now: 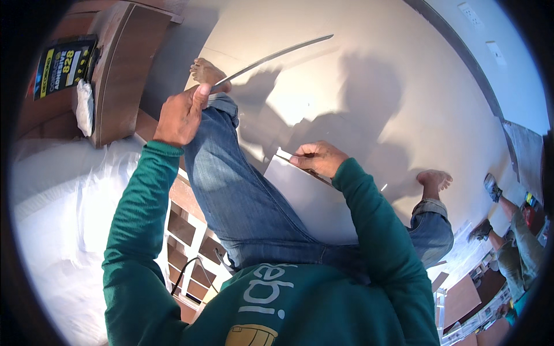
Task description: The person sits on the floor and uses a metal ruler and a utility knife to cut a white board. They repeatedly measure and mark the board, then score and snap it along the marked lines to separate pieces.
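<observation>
Presently L grip [182,117] pinching thin strip [274,57], R grip [318,158] pinching wht board [309,199]; lettered blk/ylw pack [63,66], shirt [329,305].

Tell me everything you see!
Thin strip: one, grey, upper centre
Panel: one, white, centre
Container: one, black and yellow, upper left
Crumpled bundle: one, white, left
Cabinet: one, brown, upper left
Sheeting: one, whitish, lower left
Compartmented frame: one, white, lower left
Floor: one, beige, centre
Wall plates: two, white, upper right
Co-worker: at least one, greenish trousers, right
Clutter: uncountable, mixed, lower right
Left hand: one, bare, holding strip
Right hand: one, bare, holding panel
Feet: two, bare, apart
Jeans: one, blue, centre
Sweatshirt: one, green, bottom
</observation>
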`<state>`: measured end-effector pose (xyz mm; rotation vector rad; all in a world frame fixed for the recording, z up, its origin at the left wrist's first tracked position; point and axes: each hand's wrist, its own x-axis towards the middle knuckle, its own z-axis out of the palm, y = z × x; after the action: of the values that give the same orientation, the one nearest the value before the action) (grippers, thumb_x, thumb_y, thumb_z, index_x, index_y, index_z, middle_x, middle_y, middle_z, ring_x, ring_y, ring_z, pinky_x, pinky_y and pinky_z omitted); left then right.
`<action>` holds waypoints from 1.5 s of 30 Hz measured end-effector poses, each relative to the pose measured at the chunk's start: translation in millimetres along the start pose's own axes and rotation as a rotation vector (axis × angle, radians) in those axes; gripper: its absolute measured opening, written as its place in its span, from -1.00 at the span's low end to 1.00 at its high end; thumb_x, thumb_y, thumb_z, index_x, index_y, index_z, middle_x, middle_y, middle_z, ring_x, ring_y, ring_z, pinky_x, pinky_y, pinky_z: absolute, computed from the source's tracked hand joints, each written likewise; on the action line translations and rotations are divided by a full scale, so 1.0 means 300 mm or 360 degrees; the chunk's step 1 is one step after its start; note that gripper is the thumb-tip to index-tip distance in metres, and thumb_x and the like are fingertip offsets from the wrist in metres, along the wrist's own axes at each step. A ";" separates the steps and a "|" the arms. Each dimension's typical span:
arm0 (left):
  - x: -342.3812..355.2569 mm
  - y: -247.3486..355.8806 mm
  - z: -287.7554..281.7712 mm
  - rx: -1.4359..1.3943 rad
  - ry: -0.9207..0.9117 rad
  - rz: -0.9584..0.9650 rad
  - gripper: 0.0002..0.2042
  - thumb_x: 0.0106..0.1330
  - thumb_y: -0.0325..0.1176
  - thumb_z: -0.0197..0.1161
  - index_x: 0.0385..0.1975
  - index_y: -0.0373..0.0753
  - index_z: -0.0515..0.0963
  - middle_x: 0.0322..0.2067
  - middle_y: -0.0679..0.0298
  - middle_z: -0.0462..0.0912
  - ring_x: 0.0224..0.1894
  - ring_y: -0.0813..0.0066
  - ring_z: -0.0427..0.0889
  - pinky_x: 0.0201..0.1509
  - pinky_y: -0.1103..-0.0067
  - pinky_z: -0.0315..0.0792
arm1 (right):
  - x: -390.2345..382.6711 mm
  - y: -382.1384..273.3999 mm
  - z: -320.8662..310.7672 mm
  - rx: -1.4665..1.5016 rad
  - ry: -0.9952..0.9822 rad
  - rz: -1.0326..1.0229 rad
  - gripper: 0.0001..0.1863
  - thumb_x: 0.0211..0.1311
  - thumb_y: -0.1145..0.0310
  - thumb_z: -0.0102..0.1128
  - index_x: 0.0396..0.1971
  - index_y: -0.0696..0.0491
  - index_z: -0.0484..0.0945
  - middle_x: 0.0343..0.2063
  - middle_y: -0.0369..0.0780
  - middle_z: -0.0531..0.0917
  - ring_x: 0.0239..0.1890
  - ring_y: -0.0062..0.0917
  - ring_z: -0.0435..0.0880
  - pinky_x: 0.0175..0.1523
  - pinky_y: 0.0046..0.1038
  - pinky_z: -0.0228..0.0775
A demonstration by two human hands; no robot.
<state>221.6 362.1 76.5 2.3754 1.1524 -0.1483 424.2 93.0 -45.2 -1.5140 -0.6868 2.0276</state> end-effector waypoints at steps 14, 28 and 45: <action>-0.059 0.197 0.109 0.0185 -0.0205 0.0784 -0.45 0.57 0.16 0.06 -0.36 -0.25 0.67 -0.43 0.03 0.70 -0.36 -0.05 0.72 -0.27 0.25 0.58 | -0.507 0.352 -0.313 -0.0278 0.2003 -0.0170 -0.42 0.48 0.16 0.27 0.36 0.16 0.47 0.29 0.08 0.56 0.35 -0.06 0.53 0.46 -0.20 0.34; -0.297 0.372 0.265 0.0242 -0.0629 0.1080 -0.56 0.44 0.08 0.26 -0.35 -0.24 0.54 -0.41 0.16 0.59 -0.38 0.13 0.66 -0.37 0.28 0.57 | -0.563 0.282 0.123 -0.1096 0.0839 -0.0022 -0.41 0.59 0.02 0.02 0.37 0.14 0.37 0.17 0.04 0.59 0.28 -0.05 0.53 0.43 0.01 0.23; -0.209 0.335 0.304 0.0345 -0.0804 0.0989 -0.58 0.50 0.05 0.21 -0.33 -0.26 0.57 -0.41 0.08 0.66 -0.32 0.01 0.70 -0.30 0.17 0.58 | -0.472 0.275 0.042 -0.0814 0.0382 0.0104 -0.11 0.40 -0.44 0.03 0.09 0.26 0.45 -0.04 0.14 0.62 0.12 0.07 0.60 0.26 -0.03 0.42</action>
<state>268.6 221.8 54.4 2.5460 0.1565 -0.6352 438.5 -63.7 2.7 -2.0464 -1.1253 1.7490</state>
